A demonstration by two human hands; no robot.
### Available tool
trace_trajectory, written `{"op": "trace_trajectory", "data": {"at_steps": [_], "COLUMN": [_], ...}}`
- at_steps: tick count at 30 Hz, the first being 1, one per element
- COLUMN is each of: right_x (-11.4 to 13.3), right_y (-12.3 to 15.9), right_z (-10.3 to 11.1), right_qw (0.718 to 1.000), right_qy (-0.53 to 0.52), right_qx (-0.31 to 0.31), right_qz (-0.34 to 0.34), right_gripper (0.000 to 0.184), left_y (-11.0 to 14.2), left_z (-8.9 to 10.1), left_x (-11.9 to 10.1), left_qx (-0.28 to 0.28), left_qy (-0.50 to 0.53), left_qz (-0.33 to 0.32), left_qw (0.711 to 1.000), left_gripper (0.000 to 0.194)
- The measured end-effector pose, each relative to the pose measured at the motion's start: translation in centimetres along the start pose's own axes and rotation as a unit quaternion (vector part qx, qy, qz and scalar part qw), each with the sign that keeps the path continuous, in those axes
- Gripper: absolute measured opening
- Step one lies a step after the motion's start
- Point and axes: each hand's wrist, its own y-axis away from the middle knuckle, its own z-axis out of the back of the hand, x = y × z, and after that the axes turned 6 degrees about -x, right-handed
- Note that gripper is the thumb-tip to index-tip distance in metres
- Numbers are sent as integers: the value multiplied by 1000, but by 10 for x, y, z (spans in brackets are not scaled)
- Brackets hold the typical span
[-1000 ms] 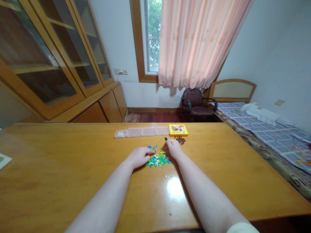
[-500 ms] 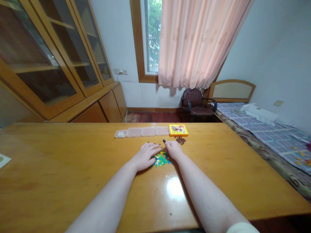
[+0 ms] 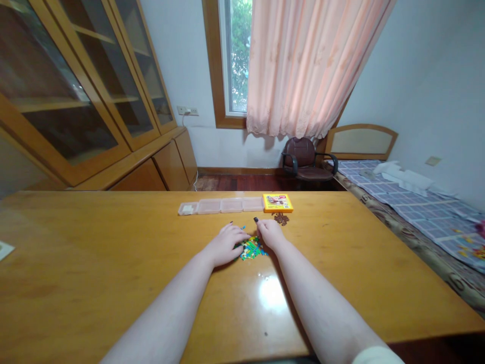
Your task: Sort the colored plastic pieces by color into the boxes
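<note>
Left hand (image 3: 226,246) is resting loosely open over coloured bricks (image 3: 253,249) on the table (image 3: 151,283), fingers reaching them easily; right hand (image 3: 271,233) is curling alongside, grip unclear. Brown bits (image 3: 281,219) are lying apart, avoiding mixing.

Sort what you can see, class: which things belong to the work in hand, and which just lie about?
In the work:
- coloured pieces, at the left hand and right hand
- probably brown pieces, clear trays, yellow box

Lying about:
- card
- white items on the bed
</note>
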Motion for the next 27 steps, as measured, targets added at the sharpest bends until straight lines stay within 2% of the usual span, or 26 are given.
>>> {"op": "trace_trajectory", "data": {"at_steps": [6,11,17,22,27], "right_x": [2,0,-1,0,3], "right_y": [0,-2,-1,-1,-1], "right_z": [-1,-2,-3,-5,-4], "right_qw": [1000,999,999,1000,998], "right_qy": [6,19,1,-8,-21], "right_qx": [-19,-42,-35,-6,17], "right_qz": [19,21,35,24,62], "right_gripper": [52,46,47,47,39], "left_y": [1,1,-1,0,1], "left_z": [-7,-8,-4,-5,-1], "left_x": [7,18,22,28,30], "left_qx": [6,-73,-141,-159,-167], "left_qy": [-10,-39,-39,-66,-89], "left_qz": [3,53,106,176,232], "left_qw": [1000,995,983,969,954], "left_gripper": [49,40,30,26,23]}}
